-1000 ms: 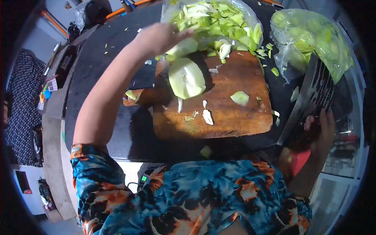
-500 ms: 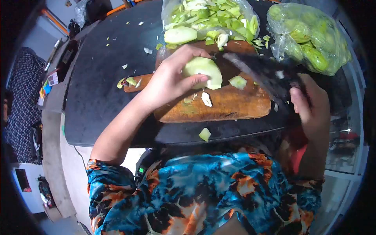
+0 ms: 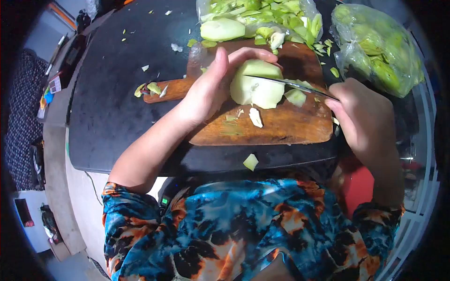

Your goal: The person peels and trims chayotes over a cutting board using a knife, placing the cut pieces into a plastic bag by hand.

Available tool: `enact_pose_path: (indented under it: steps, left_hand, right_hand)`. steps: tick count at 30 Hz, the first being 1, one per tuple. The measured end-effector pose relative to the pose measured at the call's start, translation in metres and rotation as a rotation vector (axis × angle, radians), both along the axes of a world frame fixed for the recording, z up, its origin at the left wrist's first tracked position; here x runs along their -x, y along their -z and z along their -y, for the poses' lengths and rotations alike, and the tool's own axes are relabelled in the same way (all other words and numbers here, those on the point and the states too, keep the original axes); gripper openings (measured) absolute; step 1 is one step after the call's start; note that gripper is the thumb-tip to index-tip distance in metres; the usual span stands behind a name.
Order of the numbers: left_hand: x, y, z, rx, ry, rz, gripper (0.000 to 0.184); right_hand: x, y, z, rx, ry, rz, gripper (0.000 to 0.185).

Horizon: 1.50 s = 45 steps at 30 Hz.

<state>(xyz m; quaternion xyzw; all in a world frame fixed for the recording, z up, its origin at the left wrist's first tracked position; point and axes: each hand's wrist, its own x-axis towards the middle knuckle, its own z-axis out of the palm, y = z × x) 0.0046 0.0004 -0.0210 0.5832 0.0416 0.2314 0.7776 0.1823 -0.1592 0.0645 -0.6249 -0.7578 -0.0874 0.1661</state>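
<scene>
My left hand (image 3: 213, 84) curls around the far left side of a peeled, pale green chayote (image 3: 253, 91), thumb raised and fingers over its back. The chayote rests on the wooden cutting board (image 3: 272, 129). In my right hand (image 3: 363, 110) is a knife (image 3: 300, 86), its handle mostly hidden by my fingers. The blade lies edge-on across the chayote's upper part and appears to be in the flesh; how deep I cannot tell. Beside the chayote are a cut pale green piece (image 3: 296, 97) and a whitish scrap (image 3: 255, 117).
Peelings fill an open plastic bag (image 3: 281, 23) behind the board, with another peeled chayote (image 3: 222, 30) at its left. A clear bag of unpeeled green chayotes (image 3: 379, 51) stands at the back right. Scraps lie on the dark table (image 3: 122, 107), one piece (image 3: 251, 162) near the front edge.
My right hand has brought the knife from the right, where it was blurred and raised, leftward onto the chayote. My left hand has shifted its grip, lifting the thumb off the front.
</scene>
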Motion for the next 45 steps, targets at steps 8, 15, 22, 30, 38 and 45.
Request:
enact_pose_path:
  steps: [8, 15, 22, 30, 38, 45]
  left_hand:
    - [-0.005, 0.006, -0.001, 0.021, 0.002, 0.043, 0.074]
    - [-0.003, 0.006, 0.002, -0.089, -0.022, 0.0, 0.073]
    - [-0.004, 0.011, 0.002, -0.08, -0.024, 0.049, 0.068]
    - [0.001, 0.005, 0.003, -0.169, -0.111, -0.034, 0.056]
    - [0.0, 0.009, 0.004, -0.18, -0.07, 0.004, 0.063]
    - [0.007, 0.002, 0.003, -0.31, -0.076, -0.075, 0.058]
  right_hand:
    - [0.009, -0.003, 0.002, 0.015, 0.03, -0.019, 0.011]
    - [0.013, 0.0, 0.006, 0.043, 0.052, -0.067, 0.015]
    - [0.015, -0.003, 0.009, 0.087, 0.071, -0.052, 0.015]
    - [0.008, -0.025, 0.027, 0.05, 0.18, 0.109, 0.021]
    - [0.013, -0.027, 0.017, 0.234, 0.19, 0.195, 0.031]
    - [0.005, -0.025, 0.018, 0.136, 0.125, 0.132, 0.033]
